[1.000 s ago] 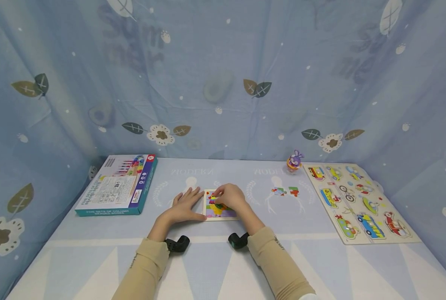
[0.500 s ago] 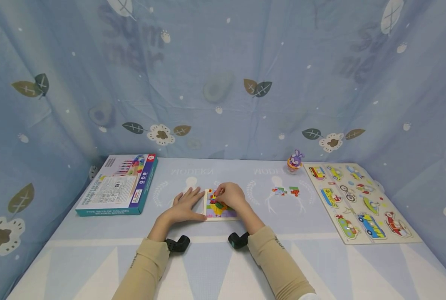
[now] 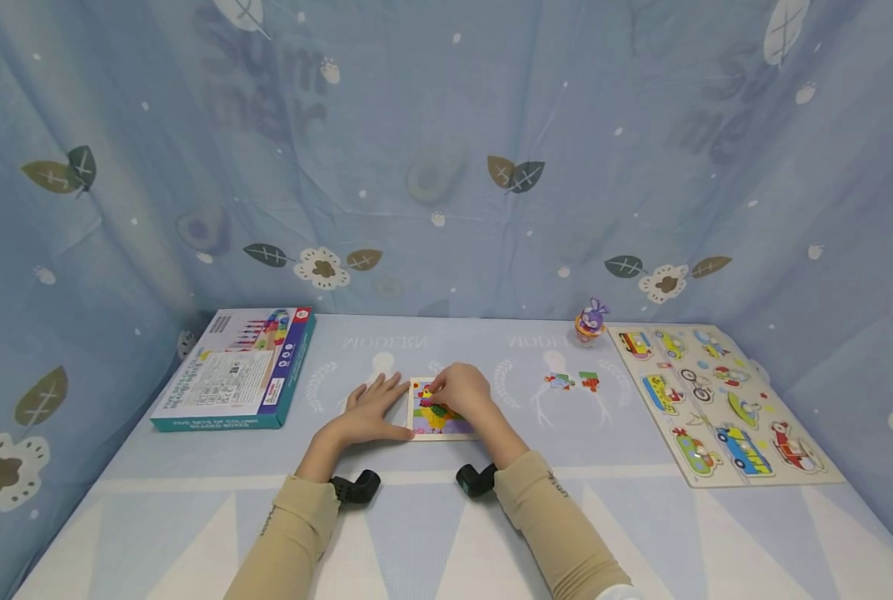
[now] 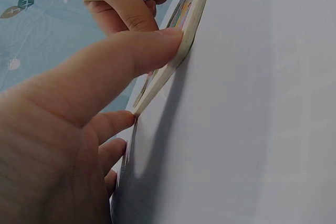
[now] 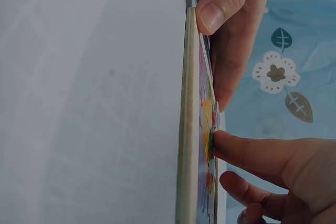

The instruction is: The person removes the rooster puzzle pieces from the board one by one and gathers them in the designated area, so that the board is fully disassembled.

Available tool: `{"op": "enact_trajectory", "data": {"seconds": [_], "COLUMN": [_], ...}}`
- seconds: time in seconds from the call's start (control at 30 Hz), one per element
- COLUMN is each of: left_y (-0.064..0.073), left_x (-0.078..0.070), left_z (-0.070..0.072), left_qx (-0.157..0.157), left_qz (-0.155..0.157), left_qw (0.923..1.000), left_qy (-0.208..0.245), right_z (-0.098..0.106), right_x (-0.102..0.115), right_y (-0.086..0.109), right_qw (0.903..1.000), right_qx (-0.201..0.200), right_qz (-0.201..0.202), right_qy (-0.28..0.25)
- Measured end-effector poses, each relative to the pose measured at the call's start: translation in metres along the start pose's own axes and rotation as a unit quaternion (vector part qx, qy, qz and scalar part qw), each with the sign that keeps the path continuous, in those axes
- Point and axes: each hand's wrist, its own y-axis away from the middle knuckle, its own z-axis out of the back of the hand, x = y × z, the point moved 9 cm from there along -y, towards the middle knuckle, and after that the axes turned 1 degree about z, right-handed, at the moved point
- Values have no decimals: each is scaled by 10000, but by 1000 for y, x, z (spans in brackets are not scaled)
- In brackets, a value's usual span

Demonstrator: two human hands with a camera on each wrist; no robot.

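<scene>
A small framed jigsaw puzzle [image 3: 435,423] with a yellow, red and green bird picture lies flat mid-table. My left hand [image 3: 371,412] is spread beside it, its thumb touching the near left corner and another fingertip at the frame's edge in the left wrist view. Bent over the picture, my right hand [image 3: 463,392] has its thumb and fingertips together at a puzzle piece [image 5: 211,142] with green on it. The hand hides the upper right of the puzzle. Two loose jigsaw pieces, one mostly light blue [image 3: 559,382] and one red and green [image 3: 589,382], lie to the right.
A flat teal-and-white box [image 3: 229,371] lies at the back left. On the right is a wooden vehicle puzzle board [image 3: 716,408]. A small purple rabbit toy [image 3: 591,321] stands near its far corner. A blue curtain [image 3: 431,167] hangs behind the table.
My right hand shifts very slightly away from me over the puzzle, its fingertips still at the picture. The left hand and the loose pieces stay in place.
</scene>
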Motion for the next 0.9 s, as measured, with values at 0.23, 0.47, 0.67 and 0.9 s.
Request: {"op": "enact_trajectory", "data": {"seconds": [0.23, 0.47, 0.67, 0.9], "left_y": [0, 2, 2, 1], "left_x": [0, -2, -1, -1], "left_z": [1, 0, 0, 0], "left_qx": [-44, -39, -30, -20], "left_qz": [-27, -22, 11, -1], "left_qw": [10000, 10000, 10000, 10000], "left_qy": [-33, -5, -42, -24], "right_z": [1, 5, 6, 3], "right_x": [1, -8, -23, -38], "right_y": [-2, -3, -2, -1], "right_qw": [9997, 9936, 9717, 9476], "right_qx": [-78, -253, -222, -138], "right_qz": [189, 220, -110, -580], "right_qy": [-165, -1081, -2351, -3138]}}
